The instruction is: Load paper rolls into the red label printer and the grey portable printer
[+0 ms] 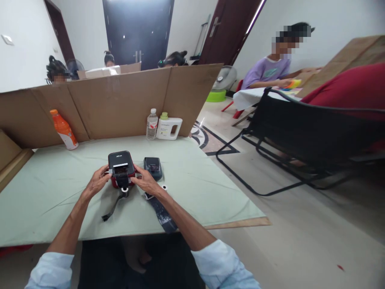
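A small black and red label printer (120, 165) stands on the pale green table cover (45, 188). My left hand (96, 181) grips its left side and my right hand (145, 180) grips its right side, thumbs near the front slot. A dark strap (113, 206) hangs from the printer's front toward me. A second small dark device (153, 167) lies just right of the printer. A dark strip (162, 214) lies under my right forearm, and a small white roll (164, 187) sits beside my right wrist.
An orange bottle (63, 129) leans at the back left against a cardboard screen (120, 100). A water bottle (152, 125) and a white jug (169, 127) stand at the back. A black chair frame (300, 140) is on the right. Other people sit behind and to the right.
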Demonstrator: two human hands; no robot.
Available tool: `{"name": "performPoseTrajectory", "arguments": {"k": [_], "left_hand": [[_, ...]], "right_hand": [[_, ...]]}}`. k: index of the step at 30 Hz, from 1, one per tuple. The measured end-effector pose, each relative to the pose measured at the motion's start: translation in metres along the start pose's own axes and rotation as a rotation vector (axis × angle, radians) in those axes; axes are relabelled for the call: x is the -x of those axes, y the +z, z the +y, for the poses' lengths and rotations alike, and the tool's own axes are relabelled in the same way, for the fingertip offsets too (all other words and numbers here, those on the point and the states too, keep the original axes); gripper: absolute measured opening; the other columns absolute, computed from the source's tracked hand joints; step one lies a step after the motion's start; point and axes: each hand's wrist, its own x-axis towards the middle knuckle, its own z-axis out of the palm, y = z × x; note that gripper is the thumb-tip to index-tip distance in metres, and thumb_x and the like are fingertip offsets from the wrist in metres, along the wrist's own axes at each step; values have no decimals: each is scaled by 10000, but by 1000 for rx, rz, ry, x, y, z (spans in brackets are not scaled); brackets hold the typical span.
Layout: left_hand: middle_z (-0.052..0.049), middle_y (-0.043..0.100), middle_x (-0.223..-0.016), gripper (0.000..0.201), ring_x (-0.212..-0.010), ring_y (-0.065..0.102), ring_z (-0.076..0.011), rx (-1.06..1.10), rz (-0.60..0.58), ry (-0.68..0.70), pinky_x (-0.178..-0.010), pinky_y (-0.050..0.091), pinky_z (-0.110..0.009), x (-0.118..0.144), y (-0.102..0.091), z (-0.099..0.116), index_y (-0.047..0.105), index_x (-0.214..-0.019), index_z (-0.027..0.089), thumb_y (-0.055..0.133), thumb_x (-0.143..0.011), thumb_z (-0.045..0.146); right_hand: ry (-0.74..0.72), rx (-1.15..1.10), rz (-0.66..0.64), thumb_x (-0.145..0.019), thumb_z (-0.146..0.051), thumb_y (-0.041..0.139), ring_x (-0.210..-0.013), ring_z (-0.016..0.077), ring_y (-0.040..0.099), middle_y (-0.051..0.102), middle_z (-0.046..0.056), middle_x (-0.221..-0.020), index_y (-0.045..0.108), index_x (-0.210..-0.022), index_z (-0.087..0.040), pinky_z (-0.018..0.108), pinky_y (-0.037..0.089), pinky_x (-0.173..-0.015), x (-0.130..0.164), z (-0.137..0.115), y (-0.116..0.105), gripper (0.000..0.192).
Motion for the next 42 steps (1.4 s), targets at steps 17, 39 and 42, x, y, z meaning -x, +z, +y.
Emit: {"name": "performPoseTrajectory", "arguments": {"k": [17,39,42], "left_hand": [[-150,704,-1328,668,-1052,693,-269,35,-51,41,-893,589,-402,-6,-9,0,615,-1441,148,690,-826,395],[-128,728,-1281,345,-1188,699,-287,-634,147,469,-1047,588,-484,12,-2,-19,703,-1239,217,648,-956,407],[-130,706,-1300,322,-1197,690,-283,-626,150,468,-1055,582,-482,12,-1,-20,703,-1218,223,643,-957,402]], "right_hand": [[-9,221,68,-858,-225,614,-990,243,643,700,97,-1199,601,-1382,-194,390,544,-907,4,-4,10,525],[-52,363,129,-907,-304,679,-998,258,654,699,90,-1119,603,-1293,-211,399,526,-905,6,13,17,405],[-51,380,128,-907,-302,673,-1017,269,653,700,99,-1130,603,-1288,-204,407,524,-912,7,15,18,399]]}}
